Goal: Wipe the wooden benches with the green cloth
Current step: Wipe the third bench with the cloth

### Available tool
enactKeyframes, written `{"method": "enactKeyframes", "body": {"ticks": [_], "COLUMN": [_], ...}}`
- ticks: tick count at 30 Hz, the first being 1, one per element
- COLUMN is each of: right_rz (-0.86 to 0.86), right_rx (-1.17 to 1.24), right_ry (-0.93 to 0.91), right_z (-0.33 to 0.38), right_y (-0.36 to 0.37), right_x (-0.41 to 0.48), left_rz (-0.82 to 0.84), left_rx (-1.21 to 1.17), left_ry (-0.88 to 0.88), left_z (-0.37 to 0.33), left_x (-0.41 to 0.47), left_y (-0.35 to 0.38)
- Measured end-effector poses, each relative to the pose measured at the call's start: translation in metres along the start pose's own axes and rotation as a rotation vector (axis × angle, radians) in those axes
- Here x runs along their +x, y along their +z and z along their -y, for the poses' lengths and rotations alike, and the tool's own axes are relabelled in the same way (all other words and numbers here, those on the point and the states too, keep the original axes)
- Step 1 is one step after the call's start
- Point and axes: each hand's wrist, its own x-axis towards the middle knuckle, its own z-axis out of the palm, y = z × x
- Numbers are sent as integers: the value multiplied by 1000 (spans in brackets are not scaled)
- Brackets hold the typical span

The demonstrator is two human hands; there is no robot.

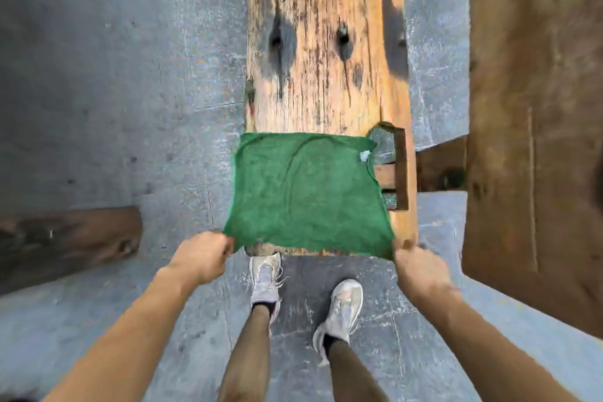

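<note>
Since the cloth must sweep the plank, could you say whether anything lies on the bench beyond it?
Nothing visible: beyond the green cloth the bench shows only stains, plus a cut-out at its right edge.

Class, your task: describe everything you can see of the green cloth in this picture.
The cloth is green, fuzzy like towelling and roughly square. It lies spread open over the near end of the bench, with a few soft creases. A small white tag sits at its far right corner. Its left edge hangs past the bench's side. The left hand pinches the near left corner and the right hand pinches the near right corner.
</note>
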Motion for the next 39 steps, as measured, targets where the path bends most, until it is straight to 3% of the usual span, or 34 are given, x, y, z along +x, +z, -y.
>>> {"method": "enactKeyframes", "body": {"ticks": [3, 5, 7, 9, 11, 14, 18, 26, 39], "right_rz": [50, -81, -341, -579, -654, -618, -622, -693, -786], "right_rx": [6, 178, 435, 546, 559, 497, 445, 475, 438], "right_ry": [37, 100, 95, 24, -63, -75, 6, 24, 60], "right_z": [6, 10, 20, 40, 65, 100, 118, 120, 122], "right_y": [58, 69, 64, 44, 18, -9, 9, 60, 55], "right_x": [6, 17, 35, 65, 94, 135, 156, 127, 141], "left_rz": [107, 18, -311, -663, -815, -798, -792, -842, -888], "left_rx": [-4, -53, -179, -238, -243, -208, -135, -108, -77], "left_ry": [-14, -18, 9, 79, 94, 45, -18, 25, -5], "left_z": [-1, -9, -24, -44, -64, -84, -90, -90, -89], "left_x": [12, 19, 29, 53, 79, 120, 147, 131, 144], "left_y": [56, 68, 66, 51, 28, 5, 31, 77, 63]}}
